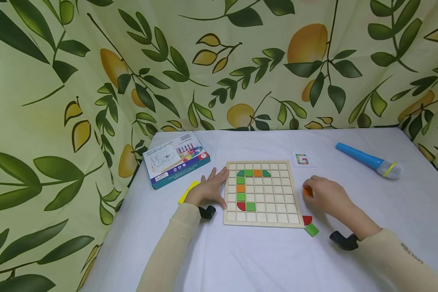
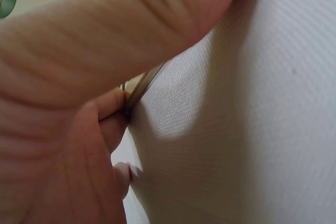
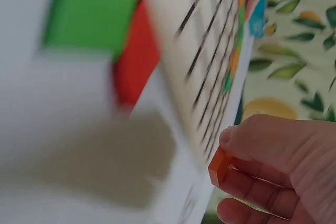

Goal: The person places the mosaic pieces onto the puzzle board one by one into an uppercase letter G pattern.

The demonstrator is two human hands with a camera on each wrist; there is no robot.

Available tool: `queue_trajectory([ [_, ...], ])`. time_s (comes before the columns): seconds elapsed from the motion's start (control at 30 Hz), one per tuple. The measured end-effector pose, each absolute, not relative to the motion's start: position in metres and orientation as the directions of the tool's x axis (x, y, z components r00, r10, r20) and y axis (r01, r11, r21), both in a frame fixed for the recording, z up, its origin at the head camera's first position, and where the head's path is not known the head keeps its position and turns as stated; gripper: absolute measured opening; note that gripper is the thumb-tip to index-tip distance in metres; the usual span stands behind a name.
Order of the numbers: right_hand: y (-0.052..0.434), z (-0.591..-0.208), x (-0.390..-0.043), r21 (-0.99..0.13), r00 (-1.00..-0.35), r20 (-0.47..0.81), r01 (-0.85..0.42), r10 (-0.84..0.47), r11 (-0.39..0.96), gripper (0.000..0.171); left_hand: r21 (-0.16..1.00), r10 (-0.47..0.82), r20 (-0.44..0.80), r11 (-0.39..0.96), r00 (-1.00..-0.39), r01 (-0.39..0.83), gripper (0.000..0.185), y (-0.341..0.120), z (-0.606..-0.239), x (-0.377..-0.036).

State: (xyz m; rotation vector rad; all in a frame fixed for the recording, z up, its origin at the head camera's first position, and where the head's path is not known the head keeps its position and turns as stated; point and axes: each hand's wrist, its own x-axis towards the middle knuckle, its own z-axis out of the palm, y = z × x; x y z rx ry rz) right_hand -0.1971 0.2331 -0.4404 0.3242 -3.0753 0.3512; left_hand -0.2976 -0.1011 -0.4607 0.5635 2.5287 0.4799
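Observation:
A wooden grid board point(image 1: 273, 202) lies flat on the white table. Green and orange squares, with green and red rounded corner pieces, form a C-like outline in its cells. My left hand point(image 1: 209, 189) touches the board's left edge, fingers spread and thumb lower down. Just off the right edge, my right hand point(image 1: 328, 197) pinches an orange square block point(image 3: 217, 167) between thumb and fingers. Below that hand, a red rounded piece point(image 1: 307, 220) and a green square block point(image 1: 312, 230) lie by the board's lower right corner.
A small pattern card point(image 1: 309, 159) showing a G shape lies beyond the board. At the back left is a flat game box point(image 1: 179, 170), with a yellow item point(image 1: 186, 194) partly behind my left hand. A blue toy microphone point(image 1: 361, 157) lies back right. Patterned curtains surround the table.

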Motion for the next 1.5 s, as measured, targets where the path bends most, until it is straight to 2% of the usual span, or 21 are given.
queue_trajectory([
  [0.17,0.187,-0.437,-0.197,-0.246,-0.937,0.101,-0.349,-0.335,0.904,0.026,0.437,0.482,-0.391,0.847,-0.784,0.303,0.125,-0.101,-0.461,-0.300],
  [0.33,0.151,-0.448,-0.200,-0.231,-0.878,0.124,-0.478,-0.462,0.847,0.013,0.436,0.486,-0.393,0.846,-0.780,0.308,0.126,-0.100,-0.461,-0.302],
  [0.67,0.129,-0.460,-0.201,-0.151,-0.837,0.198,-0.541,-0.511,0.827,0.007,0.440,0.494,-0.393,0.842,-0.776,0.313,0.126,-0.096,-0.461,-0.303],
  [0.93,0.128,-0.459,-0.197,-0.166,-0.855,0.168,-0.515,-0.491,0.841,0.007,0.436,0.482,-0.403,0.849,-0.778,0.299,0.126,-0.096,-0.461,-0.302],
  [1.17,0.133,-0.456,-0.193,-0.238,-0.887,0.139,-0.461,-0.440,0.855,0.028,0.437,0.475,-0.415,0.852,-0.776,0.288,0.126,-0.097,-0.462,-0.299],
  [1.3,0.147,-0.447,-0.194,-0.273,-0.906,0.130,-0.423,-0.403,0.864,0.033,0.433,0.471,-0.415,0.855,-0.778,0.286,0.125,-0.099,-0.463,-0.299],
  [1.5,0.177,-0.433,-0.195,-0.309,-0.955,0.107,-0.297,-0.277,0.904,0.040,0.440,0.472,-0.408,0.852,-0.782,0.284,0.124,-0.101,-0.460,-0.299],
])
